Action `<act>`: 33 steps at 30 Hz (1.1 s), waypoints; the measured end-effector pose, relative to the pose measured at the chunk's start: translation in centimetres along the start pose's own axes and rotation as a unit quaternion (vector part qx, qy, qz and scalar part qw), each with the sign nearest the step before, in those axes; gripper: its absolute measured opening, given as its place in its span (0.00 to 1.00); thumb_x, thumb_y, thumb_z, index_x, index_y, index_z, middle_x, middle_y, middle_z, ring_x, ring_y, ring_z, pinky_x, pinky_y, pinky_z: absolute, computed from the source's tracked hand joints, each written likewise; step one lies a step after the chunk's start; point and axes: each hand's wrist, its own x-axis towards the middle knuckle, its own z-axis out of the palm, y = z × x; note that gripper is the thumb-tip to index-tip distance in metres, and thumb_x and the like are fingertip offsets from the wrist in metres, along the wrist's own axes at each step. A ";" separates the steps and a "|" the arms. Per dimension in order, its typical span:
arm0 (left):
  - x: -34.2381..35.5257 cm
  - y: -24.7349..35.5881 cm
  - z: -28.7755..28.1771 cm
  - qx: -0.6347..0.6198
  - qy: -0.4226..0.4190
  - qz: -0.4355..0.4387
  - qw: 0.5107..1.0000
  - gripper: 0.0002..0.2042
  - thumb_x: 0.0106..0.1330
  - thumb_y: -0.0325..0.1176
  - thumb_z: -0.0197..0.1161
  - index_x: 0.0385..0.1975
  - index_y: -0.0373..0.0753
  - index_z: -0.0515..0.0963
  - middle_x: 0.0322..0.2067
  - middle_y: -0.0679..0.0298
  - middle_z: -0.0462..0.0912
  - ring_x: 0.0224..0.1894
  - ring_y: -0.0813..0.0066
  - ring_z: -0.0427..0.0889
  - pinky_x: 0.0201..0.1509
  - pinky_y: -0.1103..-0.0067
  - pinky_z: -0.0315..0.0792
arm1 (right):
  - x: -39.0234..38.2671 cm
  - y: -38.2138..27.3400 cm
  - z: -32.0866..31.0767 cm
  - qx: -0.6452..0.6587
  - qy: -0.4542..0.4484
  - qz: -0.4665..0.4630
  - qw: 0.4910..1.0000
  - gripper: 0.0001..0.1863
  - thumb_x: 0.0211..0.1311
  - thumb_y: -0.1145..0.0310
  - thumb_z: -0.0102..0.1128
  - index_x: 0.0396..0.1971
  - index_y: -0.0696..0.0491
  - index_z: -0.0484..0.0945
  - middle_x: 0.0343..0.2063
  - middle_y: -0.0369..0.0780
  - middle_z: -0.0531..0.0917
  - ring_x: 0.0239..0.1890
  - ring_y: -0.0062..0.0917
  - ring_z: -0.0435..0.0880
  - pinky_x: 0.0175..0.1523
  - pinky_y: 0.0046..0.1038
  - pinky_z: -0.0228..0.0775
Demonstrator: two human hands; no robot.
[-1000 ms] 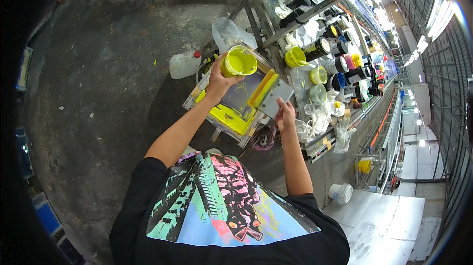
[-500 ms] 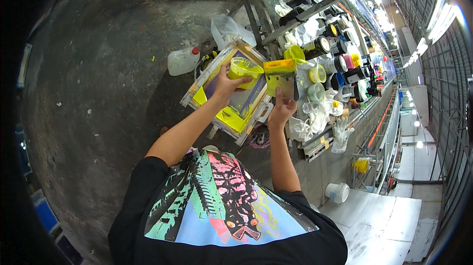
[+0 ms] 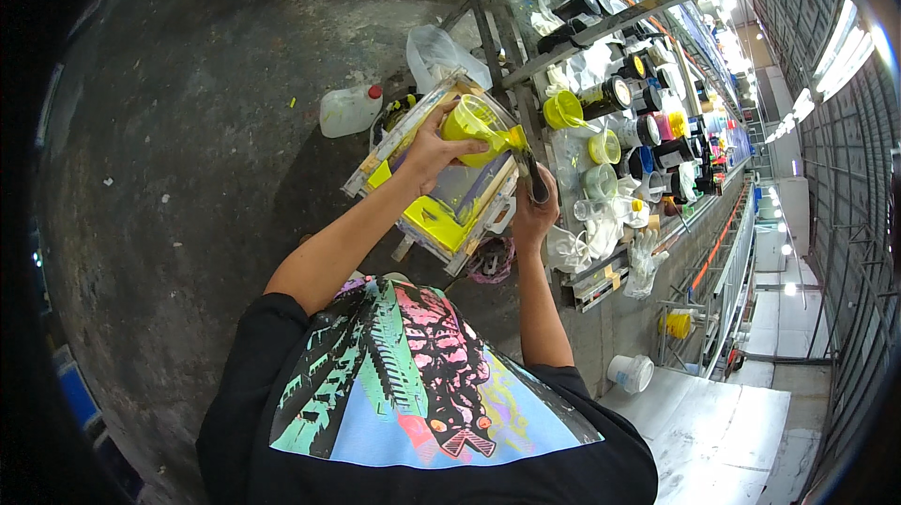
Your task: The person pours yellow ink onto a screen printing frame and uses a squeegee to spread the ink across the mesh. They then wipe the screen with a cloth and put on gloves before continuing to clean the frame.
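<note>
My left hand [image 3: 432,153] is wrapped round a clear plastic cup [image 3: 472,120] coated with yellow ink, tilted to the right. In my right hand [image 3: 535,216] is a squeegee [image 3: 527,165], turned nearly edge-on, its far end yellow with ink and at the cup's rim. Whether the two touch is hard to tell. Below both hands lies a wooden-framed printing screen [image 3: 374,175], with bright yellow ink [image 3: 437,223] pooled along its near side and a purple area on its mesh.
A white jug with a red cap [image 3: 350,112] and a clear plastic bag [image 3: 439,56] are on the left and beyond the screen. To the right, a long bench carries several ink tubs, including a yellow cup [image 3: 563,111]. A metal rail [image 3: 648,9] crosses above it.
The squeegee has turned from flat-facing to nearly edge-on, and its inked end has come left to the cup. The cup now tips further toward it.
</note>
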 end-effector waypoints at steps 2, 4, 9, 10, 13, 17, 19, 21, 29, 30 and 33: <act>-0.6 0.6 0.2 0.000 0.005 -0.004 1.000 0.43 0.50 0.22 0.82 0.68 0.42 0.65 0.54 0.61 0.81 0.53 0.69 0.84 0.47 0.72 0.86 | -0.1 0.1 -0.1 -0.032 -0.008 -0.019 0.999 0.17 0.64 0.80 0.66 0.53 0.57 0.82 0.52 0.44 0.85 0.56 0.34 0.84 0.62 0.34 0.72; -1.0 0.9 0.2 -0.004 0.004 0.005 1.000 0.43 0.51 0.22 0.81 0.68 0.41 0.65 0.54 0.61 0.81 0.53 0.68 0.85 0.47 0.72 0.86 | -0.1 0.2 -0.3 -0.066 -0.015 -0.033 0.997 0.18 0.63 0.81 0.66 0.53 0.57 0.82 0.52 0.44 0.85 0.56 0.34 0.84 0.62 0.34 0.73; -2.0 1.4 0.1 -0.005 0.009 0.015 1.000 0.43 0.51 0.22 0.81 0.68 0.42 0.64 0.58 0.60 0.78 0.55 0.68 0.83 0.48 0.72 0.86 | 0.0 0.4 -0.4 -0.079 -0.028 -0.051 0.995 0.19 0.62 0.83 0.65 0.54 0.56 0.82 0.52 0.44 0.85 0.56 0.35 0.84 0.59 0.33 0.74; -2.1 1.5 0.0 -0.007 0.008 0.021 1.000 0.44 0.51 0.22 0.81 0.69 0.42 0.64 0.59 0.60 0.76 0.56 0.69 0.83 0.48 0.72 0.86 | 0.0 0.4 -0.3 -0.081 -0.030 -0.055 0.995 0.19 0.62 0.83 0.65 0.54 0.55 0.82 0.52 0.44 0.85 0.57 0.35 0.84 0.59 0.33 0.75; -2.4 1.6 -0.2 -0.011 -0.006 0.042 0.999 0.46 0.50 0.23 0.82 0.70 0.42 0.62 0.64 0.59 0.72 0.60 0.68 0.80 0.54 0.71 0.84 | -0.1 0.8 0.0 -0.100 -0.029 -0.067 0.992 0.19 0.62 0.83 0.66 0.54 0.57 0.81 0.49 0.43 0.86 0.53 0.31 0.85 0.56 0.31 0.75; -2.2 1.8 -1.4 0.082 -0.010 0.116 0.990 0.52 0.48 0.23 0.83 0.74 0.43 0.58 0.67 0.59 0.68 0.64 0.66 0.76 0.67 0.69 0.76 | -1.2 3.1 0.1 -0.051 -0.047 0.144 0.987 0.13 0.63 0.77 0.69 0.47 0.60 0.81 0.39 0.39 0.85 0.40 0.18 0.81 0.47 0.25 0.73; -1.8 2.0 -2.3 0.097 -0.021 0.075 0.992 0.53 0.46 0.23 0.84 0.74 0.41 0.58 0.65 0.60 0.71 0.66 0.67 0.74 0.70 0.70 0.72 | -1.2 8.4 -1.8 -0.026 -0.002 0.165 0.986 0.12 0.63 0.76 0.70 0.45 0.58 0.81 0.38 0.36 0.85 0.37 0.16 0.79 0.44 0.24 0.72; -1.7 2.3 -4.2 0.107 -0.016 0.058 0.992 0.53 0.46 0.22 0.84 0.74 0.40 0.58 0.64 0.61 0.72 0.67 0.68 0.73 0.72 0.71 0.70 | -0.5 9.3 -0.5 0.156 0.065 0.233 0.958 0.13 0.62 0.77 0.70 0.46 0.58 0.80 0.39 0.34 0.85 0.38 0.17 0.81 0.43 0.25 0.73; -0.4 -0.5 -13.0 0.161 0.046 0.117 0.979 0.48 0.51 0.19 0.79 0.73 0.45 0.59 0.67 0.61 0.68 0.67 0.69 0.72 0.69 0.71 0.74 | -0.4 16.9 -1.5 0.473 0.053 0.500 0.724 0.13 0.66 0.68 0.63 0.47 0.56 0.77 0.40 0.41 0.86 0.39 0.32 0.88 0.38 0.32 0.81; -0.2 -1.1 -13.5 0.167 0.047 0.114 0.978 0.48 0.51 0.19 0.79 0.73 0.45 0.59 0.67 0.61 0.68 0.67 0.69 0.72 0.70 0.71 0.73 | -1.0 19.4 -3.7 0.401 0.052 0.532 0.744 0.12 0.64 0.67 0.65 0.45 0.55 0.79 0.35 0.40 0.87 0.34 0.31 0.87 0.34 0.31 0.78; -1.1 -5.0 -19.2 0.192 0.076 0.133 0.969 0.47 0.55 0.20 0.77 0.72 0.45 0.54 0.66 0.60 0.65 0.69 0.67 0.70 0.71 0.68 0.72 | -0.7 18.0 1.0 0.018 -0.009 0.451 0.892 0.13 0.63 0.64 0.65 0.39 0.57 0.77 0.31 0.41 0.86 0.25 0.30 0.85 0.31 0.32 0.76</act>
